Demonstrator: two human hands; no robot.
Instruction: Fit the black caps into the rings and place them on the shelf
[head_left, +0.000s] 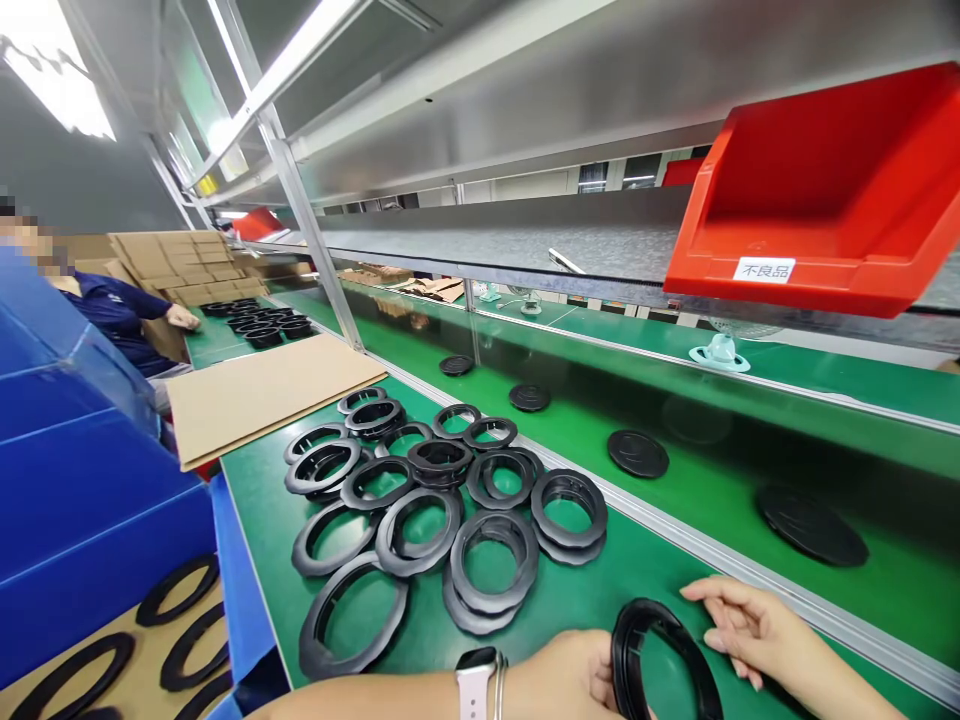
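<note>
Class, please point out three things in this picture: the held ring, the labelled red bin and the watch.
Held ring (pixel 625 652): head view, on the left side of its band.
Red bin (pixel 847 277): head view, on its front wall, beside the label (pixel 764 270).
Watch (pixel 477 659): head view, on its dark face.

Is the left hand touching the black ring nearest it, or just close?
Touching. The head view shows the left hand gripping the black ring, fingers against its outer left rim.

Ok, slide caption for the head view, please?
Left hand holding a black ring at a green workbench, right hand beside it, other rings spread and stacked beyond.
</note>
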